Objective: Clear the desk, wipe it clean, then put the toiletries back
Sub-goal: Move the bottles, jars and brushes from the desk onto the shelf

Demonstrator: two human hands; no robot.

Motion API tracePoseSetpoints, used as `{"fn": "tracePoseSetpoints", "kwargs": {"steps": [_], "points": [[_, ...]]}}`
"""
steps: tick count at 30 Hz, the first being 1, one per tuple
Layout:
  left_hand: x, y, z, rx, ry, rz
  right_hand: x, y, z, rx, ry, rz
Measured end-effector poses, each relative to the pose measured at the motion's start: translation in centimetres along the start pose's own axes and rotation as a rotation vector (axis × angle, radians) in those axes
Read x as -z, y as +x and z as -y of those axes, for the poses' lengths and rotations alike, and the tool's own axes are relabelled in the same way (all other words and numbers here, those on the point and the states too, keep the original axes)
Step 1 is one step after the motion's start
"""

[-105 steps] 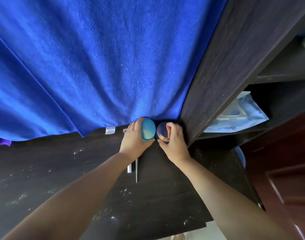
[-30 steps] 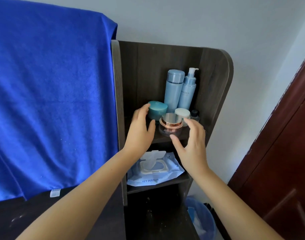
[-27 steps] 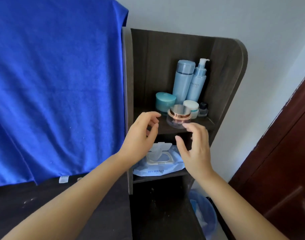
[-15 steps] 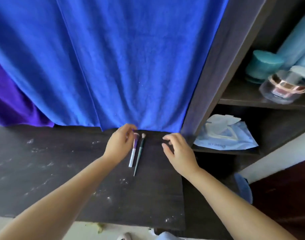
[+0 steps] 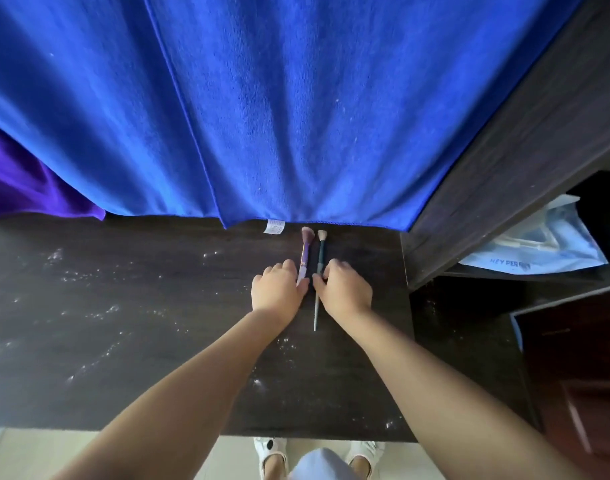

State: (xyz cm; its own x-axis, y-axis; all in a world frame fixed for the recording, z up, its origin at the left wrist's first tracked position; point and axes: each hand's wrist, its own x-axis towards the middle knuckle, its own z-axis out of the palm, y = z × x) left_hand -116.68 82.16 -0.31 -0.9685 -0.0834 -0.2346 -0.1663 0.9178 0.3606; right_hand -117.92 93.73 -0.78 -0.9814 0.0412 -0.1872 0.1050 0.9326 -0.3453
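Note:
Two makeup brushes lie side by side on the dark desk (image 5: 158,341), bristles toward the blue towel. My left hand (image 5: 277,289) pinches the white end of the purple brush (image 5: 305,252). Just right of it, my right hand (image 5: 345,291) pinches the handle of the long green brush (image 5: 320,258), whose thin tail (image 5: 316,315) sticks out toward me between my wrists. Both brushes still touch the desk.
A blue towel (image 5: 262,116) hangs behind the desk, with purple cloth (image 5: 26,181) at the left. A dark shelf unit (image 5: 504,161) rises on the right, holding a pack of wet wipes (image 5: 546,244). White specks dot the desk. My shoes (image 5: 272,452) show below its front edge.
Both hands have drawn back along the brushes toward me and closed in, the left onto the purple brush, the right onto the green one. The view dropped, so the shelf jars left the frame.

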Motion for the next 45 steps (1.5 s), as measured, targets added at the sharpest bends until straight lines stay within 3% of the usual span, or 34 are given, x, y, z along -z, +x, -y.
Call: {"fn": "tracePoseSetpoints", "kwargs": {"steps": [8,14,19,22,25,27,37,41,45], "points": [[1.7,-1.0,-0.4,0.086,-0.119,0.069,3.1,-1.7,-2.0,-0.041,0.053,-0.026],[5.0,-4.5,-5.3,-0.108,-0.529,-0.209,11.1,-5.9,-3.7,0.167,0.267,-0.307],[9.3,-9.0,-13.6,-0.29,-0.84,-0.434,19.4,-9.9,-7.4,0.351,0.433,-0.543],[11.7,-12.4,-19.7,-0.446,-0.895,-0.533,24.8,-11.6,-10.6,0.378,0.543,-0.648],[13.9,-14.1,-25.4,-0.604,-0.802,-0.582,30.1,-11.6,-13.4,0.389,0.652,-0.703],[14.9,-14.0,-28.5,-0.621,-0.702,-0.593,33.0,-10.8,-14.5,0.4,0.666,-0.689],[13.8,-10.8,-33.6,-0.199,-0.246,-0.616,35.9,-5.3,-12.7,0.345,0.166,-0.47],[14.9,-10.1,-35.1,-0.127,0.048,-0.496,36.2,-4.5,-11.1,0.288,-0.044,-0.405],[16.0,-9.0,-35.7,-0.113,0.139,-0.426,37.2,-3.5,-10.4,0.217,-0.163,-0.287]]}}
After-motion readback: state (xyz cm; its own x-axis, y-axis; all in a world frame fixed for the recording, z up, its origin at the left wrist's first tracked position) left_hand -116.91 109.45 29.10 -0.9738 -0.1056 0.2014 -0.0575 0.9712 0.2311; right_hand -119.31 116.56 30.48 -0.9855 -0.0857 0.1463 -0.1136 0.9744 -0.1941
